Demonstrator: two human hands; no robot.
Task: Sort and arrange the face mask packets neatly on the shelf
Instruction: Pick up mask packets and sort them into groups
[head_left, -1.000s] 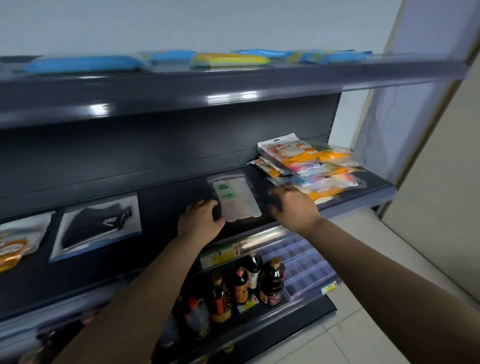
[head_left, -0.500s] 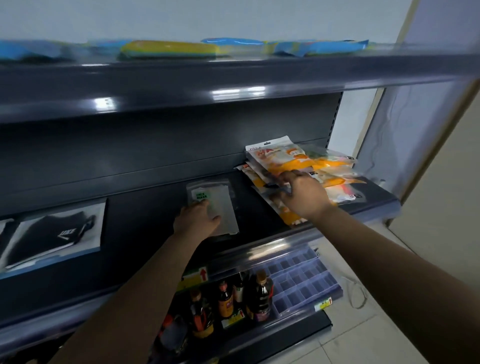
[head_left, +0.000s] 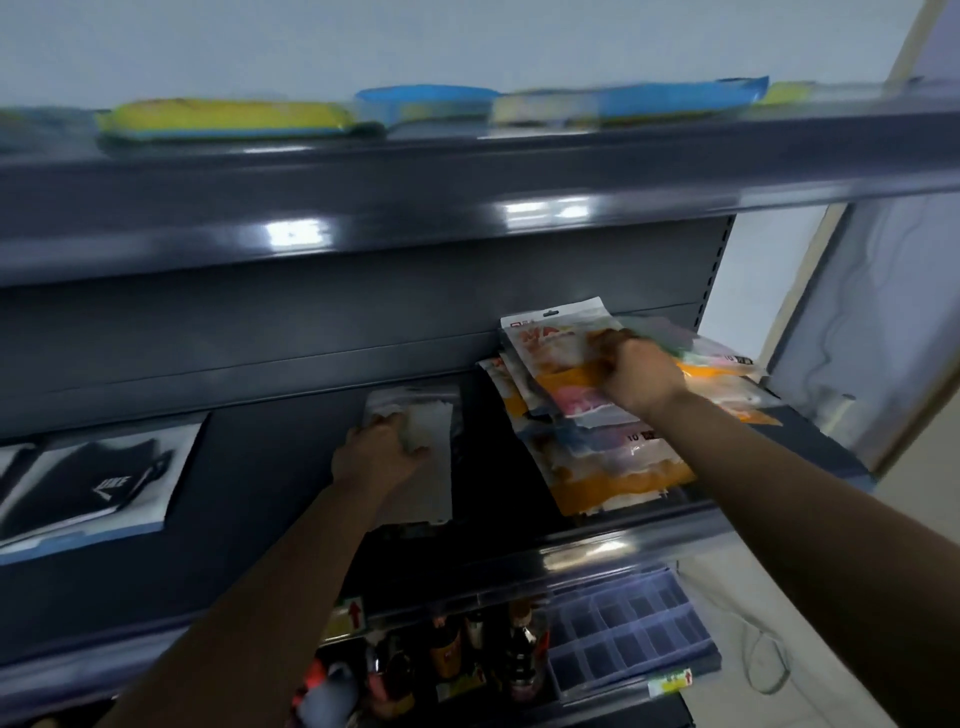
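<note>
Head view: the left hand (head_left: 382, 454) lies palm-down on a clear packet (head_left: 415, 452) lying flat mid-shelf, fingers pressed on its upper end, probably to pin it in place while the other arm works. The right hand (head_left: 641, 374) reaches into the fanned orange packets (head_left: 597, 457) at the shelf's (head_left: 270, 499) right end; motion blur hides whether its grip is spread or pinching one. A black packet (head_left: 98, 483) lies well apart to the left, apparently already sorted.
</note>
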